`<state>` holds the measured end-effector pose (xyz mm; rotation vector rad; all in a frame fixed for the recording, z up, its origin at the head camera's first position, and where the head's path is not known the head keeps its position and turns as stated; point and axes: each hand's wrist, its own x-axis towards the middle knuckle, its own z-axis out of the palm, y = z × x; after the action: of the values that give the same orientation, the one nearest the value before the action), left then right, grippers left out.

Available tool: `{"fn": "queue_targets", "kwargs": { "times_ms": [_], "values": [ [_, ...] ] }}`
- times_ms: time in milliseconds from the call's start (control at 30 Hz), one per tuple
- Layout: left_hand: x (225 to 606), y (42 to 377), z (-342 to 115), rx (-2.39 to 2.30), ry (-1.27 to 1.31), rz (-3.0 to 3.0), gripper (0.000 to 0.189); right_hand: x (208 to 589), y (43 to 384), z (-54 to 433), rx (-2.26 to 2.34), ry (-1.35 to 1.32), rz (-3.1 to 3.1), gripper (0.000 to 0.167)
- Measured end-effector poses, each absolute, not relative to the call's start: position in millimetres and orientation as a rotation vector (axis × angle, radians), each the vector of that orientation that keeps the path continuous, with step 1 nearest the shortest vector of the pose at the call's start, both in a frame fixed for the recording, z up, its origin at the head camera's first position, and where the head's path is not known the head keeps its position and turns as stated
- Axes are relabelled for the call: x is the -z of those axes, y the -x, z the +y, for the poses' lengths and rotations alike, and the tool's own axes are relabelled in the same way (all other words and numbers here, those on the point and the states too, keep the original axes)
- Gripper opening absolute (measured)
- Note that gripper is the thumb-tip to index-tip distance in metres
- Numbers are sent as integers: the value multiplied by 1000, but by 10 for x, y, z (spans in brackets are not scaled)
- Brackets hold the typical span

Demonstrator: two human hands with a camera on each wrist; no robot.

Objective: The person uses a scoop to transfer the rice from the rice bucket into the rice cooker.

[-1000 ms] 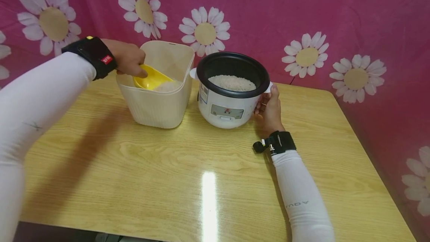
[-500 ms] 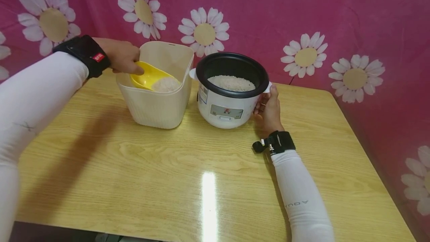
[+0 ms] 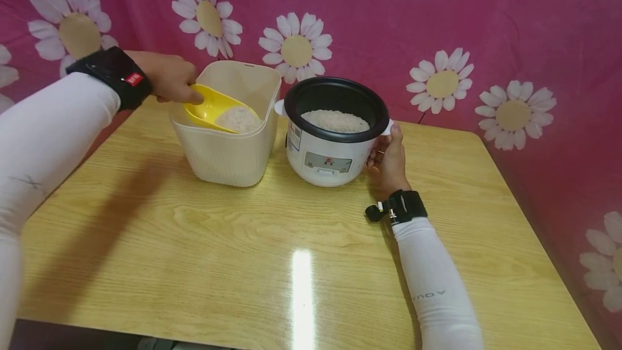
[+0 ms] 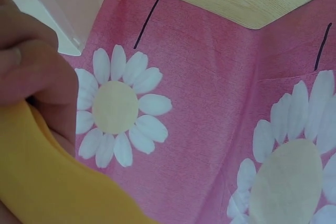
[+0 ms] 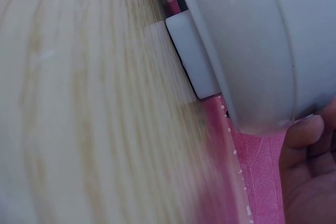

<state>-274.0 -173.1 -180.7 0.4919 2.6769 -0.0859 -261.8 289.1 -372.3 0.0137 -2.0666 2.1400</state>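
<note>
My left hand (image 3: 171, 75) grips a yellow scoop (image 3: 214, 102) at the upper left of the cream bin (image 3: 218, 158). A heap of rice (image 3: 239, 119) lies in the scoop, which overlaps the bin's opening in the head view. In the left wrist view, curled fingers (image 4: 39, 61) wrap the yellow handle (image 4: 58, 182). To the right of the bin stands a white rice cooker (image 3: 328, 163) with a black inner pot, partly filled with rice (image 3: 336, 121). My right hand (image 3: 392, 161) holds the cooker by its right side handle, fingertips against the body.
Bin and cooker stand side by side near the back of a wood-grain table (image 3: 233, 253). A pink curtain (image 3: 369, 15) with white flowers hangs right behind the table and along its right side.
My left hand has moved left and slightly up with the scoop, and more of the rice in it shows. The right hand and the cooker stay in place.
</note>
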Motion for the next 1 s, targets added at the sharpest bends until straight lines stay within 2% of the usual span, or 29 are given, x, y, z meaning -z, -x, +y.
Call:
{"fn": "queue_targets", "kwargs": {
  "times_ms": [700,1000],
  "values": [
    [1755,2775,-1876,27,-454,2681,35,3727,2623,2903,-2135,-25,-2071,69],
    [1725,2795,-1976,-20,-389,2718,39,3728,2620,2912,-2136,-40,-2069,70]
  ]
}}
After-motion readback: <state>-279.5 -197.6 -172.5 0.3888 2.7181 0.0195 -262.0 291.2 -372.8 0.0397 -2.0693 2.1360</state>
